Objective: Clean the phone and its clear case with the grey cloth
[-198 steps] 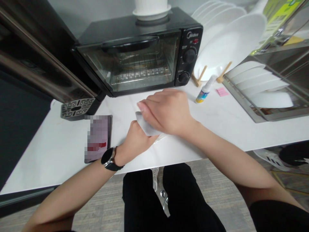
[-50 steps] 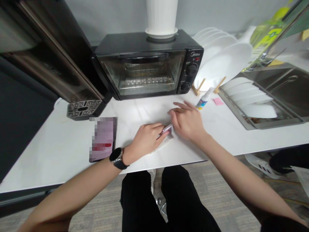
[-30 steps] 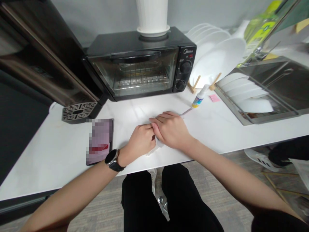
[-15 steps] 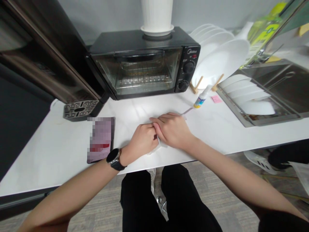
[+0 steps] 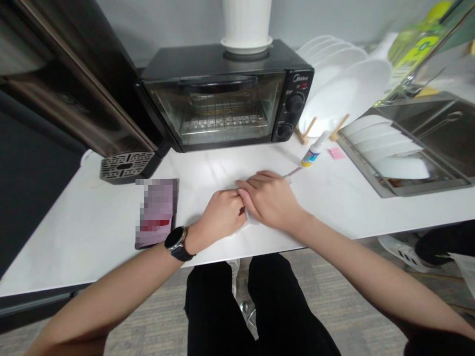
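Observation:
My left hand (image 5: 221,215) and my right hand (image 5: 269,200) meet in the middle of the white counter (image 5: 92,247), the right fingers lying against the left knuckles. A white cloth or wipe (image 5: 249,221) shows beneath them, mostly hidden. A slim pink stick (image 5: 293,172) pokes out past my right fingers toward a small spray bottle (image 5: 310,158). My left hand looks closed around the stick's hidden end, and my right hand presses the cloth around it. A black smartwatch (image 5: 177,243) sits on my left wrist.
A pixelated phone (image 5: 156,213) lies left of my hands. Behind stand a black toaster oven (image 5: 218,106) and white plates in a wooden stand (image 5: 345,94). A steel dish rack (image 5: 386,163) holds more plates at right, with a pink sticky note (image 5: 336,153) beside it.
My right hand has moved from open beside the pink stick to closed over the cloth against my left hand. The stick now points right, toward the spray bottle. My view has shifted slightly.

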`<control>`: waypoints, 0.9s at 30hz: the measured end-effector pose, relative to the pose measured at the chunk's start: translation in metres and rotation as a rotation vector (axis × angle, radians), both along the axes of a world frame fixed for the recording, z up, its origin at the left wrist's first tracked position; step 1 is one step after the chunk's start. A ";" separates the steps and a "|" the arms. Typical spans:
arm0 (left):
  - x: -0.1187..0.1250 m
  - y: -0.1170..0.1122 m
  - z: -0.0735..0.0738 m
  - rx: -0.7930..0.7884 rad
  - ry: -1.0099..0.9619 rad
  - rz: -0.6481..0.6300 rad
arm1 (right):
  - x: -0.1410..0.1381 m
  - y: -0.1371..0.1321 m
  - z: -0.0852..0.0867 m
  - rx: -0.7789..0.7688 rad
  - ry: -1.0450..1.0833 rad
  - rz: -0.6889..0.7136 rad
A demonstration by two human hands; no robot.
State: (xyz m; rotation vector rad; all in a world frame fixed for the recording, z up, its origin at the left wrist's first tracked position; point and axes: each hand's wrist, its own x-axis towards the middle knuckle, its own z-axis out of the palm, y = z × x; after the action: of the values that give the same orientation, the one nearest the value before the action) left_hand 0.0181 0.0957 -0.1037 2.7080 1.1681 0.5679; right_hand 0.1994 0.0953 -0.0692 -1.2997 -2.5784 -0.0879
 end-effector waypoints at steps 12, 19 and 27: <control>0.001 -0.002 0.004 0.021 -0.092 -0.062 | 0.047 0.023 0.000 0.037 0.052 -0.180; -0.003 0.005 -0.002 0.037 -0.072 -0.031 | -0.002 0.004 0.001 -0.014 0.013 0.055; 0.000 0.000 0.006 0.001 -0.123 -0.061 | 0.056 0.031 -0.003 0.005 0.073 -0.188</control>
State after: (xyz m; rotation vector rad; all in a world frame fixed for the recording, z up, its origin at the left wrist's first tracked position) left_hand 0.0184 0.0961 -0.0981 2.6561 1.0512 0.7149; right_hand 0.2555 0.1258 -0.0726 -1.5119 -2.3889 -0.0790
